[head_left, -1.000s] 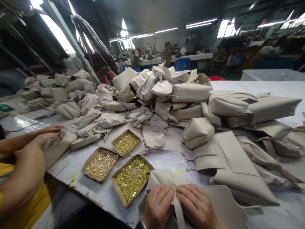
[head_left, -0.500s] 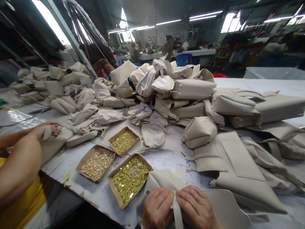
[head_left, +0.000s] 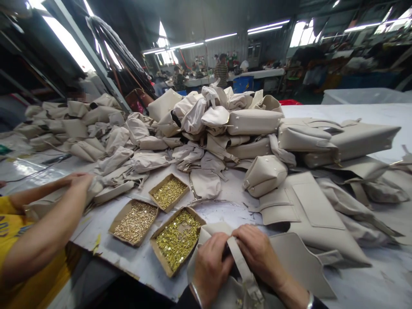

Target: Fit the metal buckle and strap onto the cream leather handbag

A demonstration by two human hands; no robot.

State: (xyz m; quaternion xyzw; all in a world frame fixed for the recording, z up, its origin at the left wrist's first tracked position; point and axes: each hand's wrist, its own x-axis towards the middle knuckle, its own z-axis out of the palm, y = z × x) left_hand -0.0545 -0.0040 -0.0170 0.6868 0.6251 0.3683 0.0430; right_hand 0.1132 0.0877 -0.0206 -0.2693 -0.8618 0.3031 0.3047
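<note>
While both hands pinch it at the table's (head_left: 225,201) near edge, the left hand (head_left: 209,268) and right hand (head_left: 259,255) closed on the strap (head_left: 240,264) of a bag (head_left: 299,266), it looks light, soft and floppy, best gripped near the buckle end. Since a second ago, the strap has tilted and the hands sit higher.

A cream leather bag (head_left: 289,266) lay at the bottom centre of the frame, partly folded on the table's near edge. Its narrow strap (head_left: 240,262) ran diagonally from upper left to lower right, ending near a small metal fitting at the bottom edge, where the bag's lower part was cut off.
</note>
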